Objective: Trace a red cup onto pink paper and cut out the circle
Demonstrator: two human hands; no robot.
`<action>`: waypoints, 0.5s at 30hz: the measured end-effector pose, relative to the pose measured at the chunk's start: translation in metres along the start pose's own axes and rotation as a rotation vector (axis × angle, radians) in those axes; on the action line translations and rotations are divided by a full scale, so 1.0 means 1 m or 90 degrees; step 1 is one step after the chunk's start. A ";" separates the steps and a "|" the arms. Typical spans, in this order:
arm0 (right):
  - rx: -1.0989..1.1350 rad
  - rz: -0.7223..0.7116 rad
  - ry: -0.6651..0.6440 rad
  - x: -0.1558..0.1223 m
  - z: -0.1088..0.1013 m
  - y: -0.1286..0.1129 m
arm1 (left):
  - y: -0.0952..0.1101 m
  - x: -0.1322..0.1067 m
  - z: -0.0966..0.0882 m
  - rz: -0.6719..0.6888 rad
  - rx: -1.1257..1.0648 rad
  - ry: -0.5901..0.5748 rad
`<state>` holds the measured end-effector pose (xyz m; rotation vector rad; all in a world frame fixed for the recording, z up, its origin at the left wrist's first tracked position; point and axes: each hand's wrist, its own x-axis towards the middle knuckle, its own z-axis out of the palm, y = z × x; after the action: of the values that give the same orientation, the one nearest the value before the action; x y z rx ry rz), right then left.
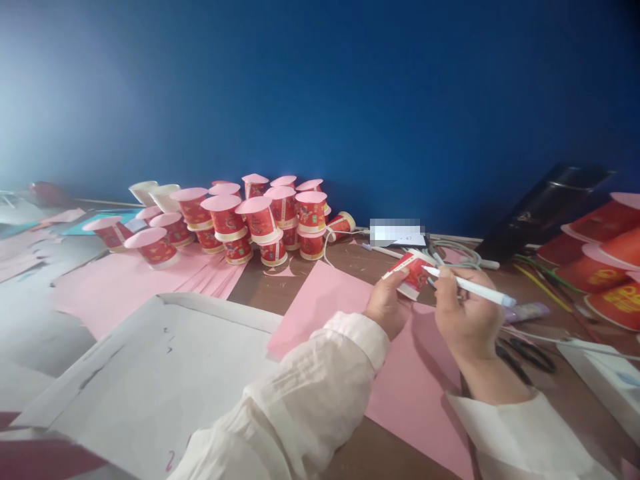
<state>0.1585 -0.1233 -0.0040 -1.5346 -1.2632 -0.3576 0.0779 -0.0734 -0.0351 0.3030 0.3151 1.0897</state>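
My left hand point(386, 303) grips a red paper cup point(413, 272) lying on its side above a pink paper sheet point(400, 373). My right hand point(463, 313) is closed round a white pen point(470, 287) whose tip touches the cup. Both arms wear white sleeves.
A pile of red cups capped with pink paper discs point(250, 223) stands at the back by the blue wall. More pink sheets point(125, 283) and a white board point(165, 373) lie left. Black scissors point(527, 353), cables, a black flask point(550, 207) and more red cups point(605, 267) sit right.
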 end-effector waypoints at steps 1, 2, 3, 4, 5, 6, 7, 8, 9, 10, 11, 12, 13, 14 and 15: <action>0.001 -0.004 -0.002 -0.001 0.001 -0.001 | 0.000 0.000 0.000 -0.003 0.004 0.000; 0.002 -0.012 -0.002 -0.001 0.002 -0.002 | 0.000 0.000 0.000 -0.006 0.008 0.001; 0.002 -0.022 -0.001 -0.002 0.002 -0.002 | 0.000 -0.001 0.000 -0.008 0.010 0.004; 0.002 -0.031 -0.002 -0.002 0.003 -0.003 | 0.000 -0.001 0.000 -0.010 0.012 0.008; 0.002 -0.039 -0.003 -0.003 0.004 -0.004 | 0.000 -0.001 0.000 -0.008 0.012 0.012; 0.001 -0.046 -0.002 -0.003 0.005 -0.004 | 0.000 -0.001 0.000 -0.007 0.012 0.014; -0.002 -0.050 -0.001 -0.004 0.005 -0.005 | 0.000 -0.001 -0.001 -0.007 0.012 0.015; -0.004 -0.053 0.000 -0.004 0.006 -0.006 | 0.000 -0.001 0.000 -0.009 0.010 0.017; -0.006 -0.057 0.001 -0.004 0.006 -0.007 | 0.000 -0.001 0.000 -0.013 0.008 0.018; -0.005 -0.063 0.002 -0.004 0.007 -0.007 | 0.001 -0.001 0.001 -0.018 0.005 0.021; -0.003 -0.068 0.003 -0.005 0.007 -0.008 | 0.001 -0.002 0.002 -0.023 0.001 0.025; -0.002 -0.072 0.004 -0.005 0.008 -0.008 | 0.002 -0.003 0.004 -0.026 -0.003 0.029; -0.003 -0.073 0.007 -0.005 0.008 -0.008 | 0.003 -0.003 0.005 -0.027 -0.008 0.035; -0.008 -0.071 0.010 -0.005 0.008 -0.007 | 0.003 -0.004 0.006 -0.026 -0.013 0.041; -0.018 -0.067 0.011 -0.005 0.009 -0.007 | 0.004 -0.005 0.008 -0.024 -0.018 0.045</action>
<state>0.1473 -0.1197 -0.0079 -1.4892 -1.3330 -0.4582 0.0760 -0.0768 -0.0262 0.2331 0.3663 1.0690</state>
